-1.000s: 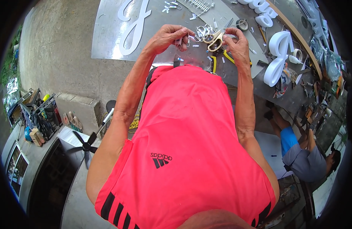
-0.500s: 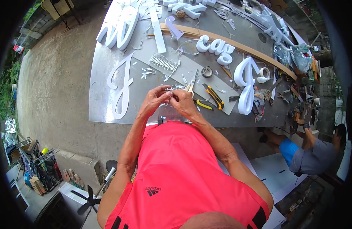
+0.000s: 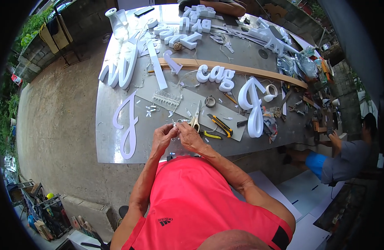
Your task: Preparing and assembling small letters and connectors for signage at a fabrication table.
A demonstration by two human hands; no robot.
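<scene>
My left hand (image 3: pixel 163 136) and my right hand (image 3: pixel 189 136) meet close together over the near table edge. The fingers of both are pinched on a thin white wire (image 3: pixel 183 121), whose loop shows above the right fingertips; what lies between the fingertips is mostly hidden. Beside my right hand lie scissors (image 3: pixel 195 120) with pale handles, a yellow-handled tool (image 3: pixel 212 135) and a yellow and black utility knife (image 3: pixel 220 126). Beyond the hands is a row of small white wired modules (image 3: pixel 167 99), with loose white pieces (image 3: pixel 150 111) near it.
A flat white script letter (image 3: pixel 128 129) lies left, a thick one (image 3: pixel 252 110) right. More white letters (image 3: pixel 217 77), a wooden strip (image 3: pixel 258 72), a dark tape roll (image 3: pixel 210 101) and a white tape roll (image 3: pixel 271 90) are on the metal table (image 3: pixel 106 146). A co-worker (image 3: pixel 346 160) crouches at right.
The view has tilted up, so the table sits lower and its far end shows, with a person's arm there. Both hands stay together, pinching.
</scene>
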